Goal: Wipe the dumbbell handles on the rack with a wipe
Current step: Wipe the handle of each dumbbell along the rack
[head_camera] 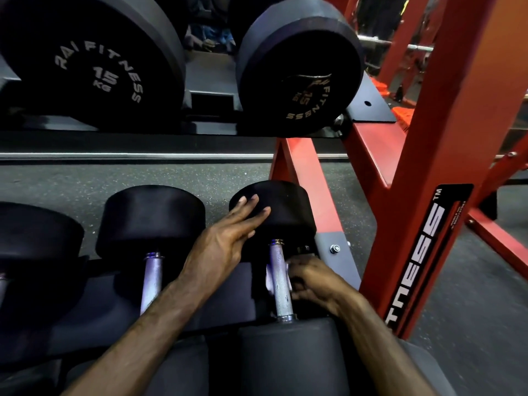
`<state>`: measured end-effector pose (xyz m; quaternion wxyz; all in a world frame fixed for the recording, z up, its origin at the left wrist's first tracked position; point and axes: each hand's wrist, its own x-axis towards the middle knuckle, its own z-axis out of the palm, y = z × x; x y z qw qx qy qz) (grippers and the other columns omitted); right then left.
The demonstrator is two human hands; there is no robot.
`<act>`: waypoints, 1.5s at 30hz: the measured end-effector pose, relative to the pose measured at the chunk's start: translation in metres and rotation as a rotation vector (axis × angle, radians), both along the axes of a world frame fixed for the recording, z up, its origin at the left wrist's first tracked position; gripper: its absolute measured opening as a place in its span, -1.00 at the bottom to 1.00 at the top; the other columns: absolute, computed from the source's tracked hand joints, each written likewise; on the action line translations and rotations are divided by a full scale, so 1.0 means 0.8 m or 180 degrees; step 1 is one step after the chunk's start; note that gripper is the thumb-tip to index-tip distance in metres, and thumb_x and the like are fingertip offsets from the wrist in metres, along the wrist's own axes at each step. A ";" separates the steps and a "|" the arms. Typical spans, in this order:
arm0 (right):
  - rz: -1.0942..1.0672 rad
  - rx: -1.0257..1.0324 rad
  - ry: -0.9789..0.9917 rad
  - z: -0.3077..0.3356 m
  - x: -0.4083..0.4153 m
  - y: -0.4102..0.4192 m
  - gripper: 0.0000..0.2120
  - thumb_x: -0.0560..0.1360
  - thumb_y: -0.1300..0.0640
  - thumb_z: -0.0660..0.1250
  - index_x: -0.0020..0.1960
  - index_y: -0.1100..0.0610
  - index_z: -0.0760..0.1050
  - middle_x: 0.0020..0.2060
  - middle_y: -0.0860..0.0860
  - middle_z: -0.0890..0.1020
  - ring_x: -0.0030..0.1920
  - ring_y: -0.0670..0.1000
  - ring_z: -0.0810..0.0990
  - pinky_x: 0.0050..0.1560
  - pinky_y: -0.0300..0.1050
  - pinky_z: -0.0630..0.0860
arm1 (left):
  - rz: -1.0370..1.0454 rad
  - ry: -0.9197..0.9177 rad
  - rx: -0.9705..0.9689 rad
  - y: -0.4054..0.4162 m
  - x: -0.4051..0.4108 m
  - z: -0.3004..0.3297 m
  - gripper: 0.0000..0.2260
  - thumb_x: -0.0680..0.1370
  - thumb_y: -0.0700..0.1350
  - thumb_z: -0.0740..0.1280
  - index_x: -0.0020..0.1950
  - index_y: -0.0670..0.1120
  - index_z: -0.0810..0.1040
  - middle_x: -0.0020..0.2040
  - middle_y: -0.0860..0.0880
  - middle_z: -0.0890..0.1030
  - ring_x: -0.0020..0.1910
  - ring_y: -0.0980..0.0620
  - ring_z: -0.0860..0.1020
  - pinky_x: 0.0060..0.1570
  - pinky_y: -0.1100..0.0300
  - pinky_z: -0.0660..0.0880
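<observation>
My right hand pinches the wipe against the handle, which runs straight away from me on the rack; my left hand rests flat-fingered on its far head.

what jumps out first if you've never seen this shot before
Two bare hands at the lower shelf's rightmost dumbbell: the left hand rests flat on its far head, while the right hand curls around the metal handle with a white wipe. Above sit two big black 15 kg dumbbells, and a red rack frame fills the right.
</observation>
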<state>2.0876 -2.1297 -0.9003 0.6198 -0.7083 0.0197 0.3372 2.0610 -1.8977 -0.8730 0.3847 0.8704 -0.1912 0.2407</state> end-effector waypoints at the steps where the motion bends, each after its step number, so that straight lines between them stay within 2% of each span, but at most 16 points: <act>1: 0.0256 -0.0152 0.0067 0.000 -0.006 -0.006 -0.82 0.58 0.30 0.28 -0.02 0.17 0.67 -0.24 0.15 0.66 -0.31 0.01 0.61 -0.15 -0.06 0.61 | -0.0001 0.0004 0.0006 0.001 0.000 0.000 -0.45 0.63 -0.41 0.39 0.57 0.00 0.51 0.65 0.02 0.36 0.67 0.05 0.26 0.63 0.18 0.22; 4: 0.0466 -0.0264 0.0172 0.004 -0.015 -0.015 -0.86 0.55 0.26 0.35 -0.04 0.14 0.70 -0.14 0.21 0.70 -0.19 0.08 0.62 -0.08 -0.07 0.59 | 0.0010 0.0001 0.0018 0.000 0.001 0.000 -0.45 0.63 -0.40 0.38 0.56 0.00 0.51 0.65 0.02 0.36 0.67 0.05 0.26 0.62 0.22 0.20; 7: -0.0339 0.0208 -0.0028 0.002 0.002 0.001 -0.85 0.53 0.29 0.38 -0.06 0.17 0.73 0.06 0.39 0.69 0.02 0.23 0.56 0.08 0.06 0.52 | -0.0002 -0.0003 0.0025 0.000 0.001 -0.001 -0.45 0.63 -0.41 0.38 0.57 -0.01 0.50 0.65 0.02 0.35 0.67 0.04 0.25 0.61 0.25 0.19; 8: -0.0561 0.0313 -0.0118 -0.001 0.006 0.004 -0.87 0.55 0.29 0.39 -0.06 0.18 0.72 0.04 0.38 0.69 0.02 0.23 0.56 0.10 0.10 0.53 | 0.0004 -0.0005 0.0023 0.000 0.001 -0.001 -0.45 0.63 -0.41 0.38 0.57 -0.01 0.51 0.65 0.01 0.35 0.67 0.04 0.25 0.61 0.26 0.19; 11: -0.0527 0.0138 -0.0306 -0.003 -0.009 -0.005 -0.89 0.60 0.25 0.41 0.08 0.27 0.68 -0.16 0.20 0.63 -0.18 0.04 0.58 -0.01 0.00 0.65 | 0.0022 -0.0002 0.0024 0.001 0.001 -0.003 -0.45 0.63 -0.41 0.38 0.57 -0.01 0.50 0.64 0.01 0.35 0.67 0.04 0.25 0.62 0.24 0.19; 15: -0.0488 -0.0099 -0.0464 0.001 -0.024 -0.016 -0.79 0.49 0.21 0.55 0.06 0.30 0.69 -0.20 0.14 0.71 -0.28 -0.05 0.61 -0.23 -0.19 0.58 | 0.0048 -0.0024 0.0034 -0.001 0.002 -0.004 -0.43 0.62 -0.41 0.38 0.57 0.00 0.49 0.64 0.03 0.36 0.67 0.05 0.25 0.61 0.24 0.21; 20: -0.0905 -0.0077 -0.1027 0.010 -0.001 0.010 -0.87 0.48 0.20 0.57 -0.04 0.25 0.70 -0.18 0.19 0.75 -0.20 0.06 0.68 -0.07 0.09 0.66 | 0.0058 -0.0042 0.0065 -0.001 0.002 -0.005 -0.45 0.63 -0.38 0.36 0.57 0.01 0.50 0.65 0.03 0.35 0.67 0.06 0.25 0.61 0.23 0.22; 23: -0.0345 -0.0479 -0.0985 0.008 -0.014 -0.009 -0.85 0.48 0.18 0.58 -0.11 0.25 0.66 -0.33 0.12 0.68 -0.40 -0.05 0.58 -0.36 -0.17 0.54 | 0.0053 -0.0043 0.0063 -0.002 0.001 -0.005 -0.45 0.63 -0.40 0.37 0.58 0.00 0.49 0.65 0.02 0.35 0.67 0.05 0.24 0.61 0.25 0.20; 25: -0.0085 -0.0522 -0.0702 0.007 -0.026 -0.017 -0.82 0.46 0.19 0.60 -0.11 0.27 0.63 -0.37 0.14 0.66 -0.49 -0.08 0.52 -0.45 -0.26 0.44 | 0.0062 -0.0065 0.0062 -0.002 0.000 -0.005 -0.45 0.63 -0.40 0.36 0.57 -0.01 0.50 0.65 0.01 0.35 0.67 0.05 0.25 0.61 0.26 0.20; 27: -0.0194 -0.0612 -0.0804 0.011 -0.021 -0.014 -0.76 0.40 0.09 0.64 -0.13 0.22 0.65 -0.33 0.12 0.70 -0.43 -0.06 0.57 -0.38 -0.19 0.48 | 0.0065 -0.0087 0.0070 -0.003 0.000 -0.005 -0.45 0.63 -0.41 0.36 0.57 -0.02 0.50 0.65 0.01 0.36 0.67 0.04 0.25 0.61 0.23 0.22; 30: -0.0491 -0.0757 -0.1395 0.013 -0.003 0.002 -0.54 0.22 -0.24 0.63 -0.14 0.13 0.70 -0.28 0.04 0.75 -0.26 -0.01 0.68 -0.18 0.07 0.61 | 0.0065 -0.0071 0.0063 -0.003 -0.001 -0.004 -0.44 0.62 -0.42 0.36 0.57 -0.02 0.50 0.65 0.00 0.36 0.67 0.03 0.26 0.61 0.17 0.26; 32: -0.0565 -0.0813 -0.1500 0.011 0.001 0.005 -0.52 0.23 -0.28 0.59 -0.14 0.11 0.71 -0.30 0.03 0.74 -0.28 -0.01 0.68 -0.17 0.06 0.62 | 0.0078 -0.0070 0.0061 -0.002 -0.001 -0.005 -0.44 0.62 -0.42 0.36 0.58 -0.02 0.49 0.65 0.00 0.36 0.67 0.03 0.26 0.61 0.20 0.24; 34: -0.0361 -0.0837 -0.1311 0.014 -0.008 -0.004 -0.64 0.37 -0.15 0.61 -0.17 0.16 0.68 -0.40 0.01 0.68 -0.41 -0.03 0.59 -0.29 -0.06 0.55 | 0.0072 -0.0064 0.0071 -0.002 0.000 -0.005 -0.42 0.62 -0.43 0.36 0.58 -0.01 0.48 0.65 0.00 0.35 0.67 0.03 0.25 0.61 0.24 0.21; 37: -0.0016 -0.0433 -0.0466 0.012 -0.022 -0.017 -0.84 0.52 0.14 0.54 -0.12 0.22 0.64 -0.49 0.01 0.54 -0.48 -0.08 0.48 -0.32 -0.13 0.55 | 0.0084 -0.0101 0.0081 -0.002 0.001 -0.007 -0.40 0.61 -0.45 0.35 0.59 0.00 0.47 0.65 0.03 0.35 0.67 0.04 0.24 0.61 0.21 0.24; 41: -0.0198 -0.0068 -0.0105 0.013 0.000 -0.002 -0.94 0.59 0.23 0.41 0.03 0.18 0.65 -0.30 0.04 0.61 -0.32 -0.05 0.57 -0.21 -0.12 0.61 | 0.0094 -0.0107 0.0072 -0.003 0.000 -0.009 -0.41 0.63 -0.43 0.33 0.59 0.02 0.45 0.65 0.02 0.35 0.67 0.04 0.24 0.61 0.16 0.28; 45: -0.0404 0.0453 0.0386 0.007 0.002 0.006 -0.79 0.67 0.16 0.30 0.19 0.23 0.64 0.05 0.25 0.73 0.04 0.21 0.71 0.10 0.11 0.66 | 0.0086 -0.0093 0.0069 -0.003 -0.001 -0.008 -0.44 0.63 -0.39 0.31 0.59 0.00 0.46 0.65 0.01 0.35 0.67 0.04 0.24 0.62 0.18 0.24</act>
